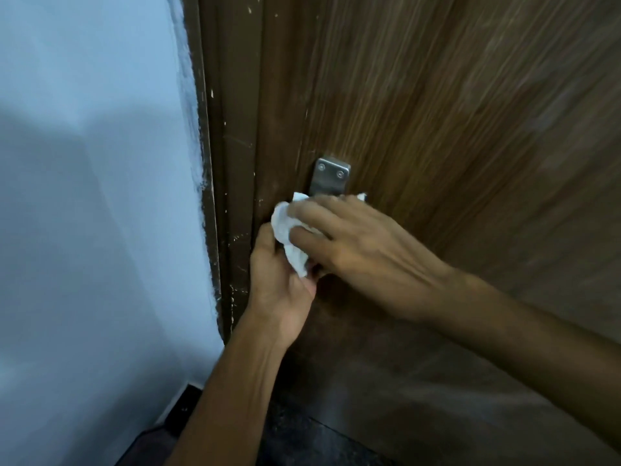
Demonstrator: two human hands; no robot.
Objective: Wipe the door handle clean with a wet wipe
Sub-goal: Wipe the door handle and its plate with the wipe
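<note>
A steel door handle (331,176) is screwed to a brown wooden door (453,112); only its top plate with two screws shows. The rest lies under a crumpled white wet wipe (289,230). My right hand (359,243) presses the wipe against the handle, fingers spread over it. Just below, my left hand (279,280) curls around something under the wipe, probably the lower part of the handle, which is hidden. It touches the wipe's lower end.
A dark brown door frame (232,163) with chipped paint runs down the left of the door. A pale blue-white wall (94,196) fills the left side. Dark floor (302,438) shows at the bottom.
</note>
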